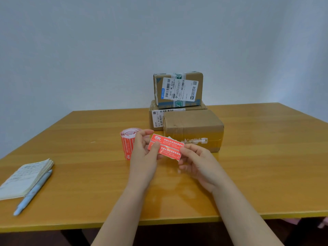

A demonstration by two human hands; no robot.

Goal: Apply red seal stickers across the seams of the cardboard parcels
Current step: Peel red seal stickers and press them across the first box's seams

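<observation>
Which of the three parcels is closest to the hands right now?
The front parcel, just behind the red sticker pinched by the left hand and right hand. It shows no shipping label; the top parcel and lower parcel stacked behind do.

notepad (24, 178) front-left on wooden table (266, 166) | pen (33, 192) touching its right edge

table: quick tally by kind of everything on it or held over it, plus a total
cardboard parcels: 3
roll of red seal stickers: 1
loose red seal sticker: 1
notepad: 1
pen: 1
total: 7
</observation>
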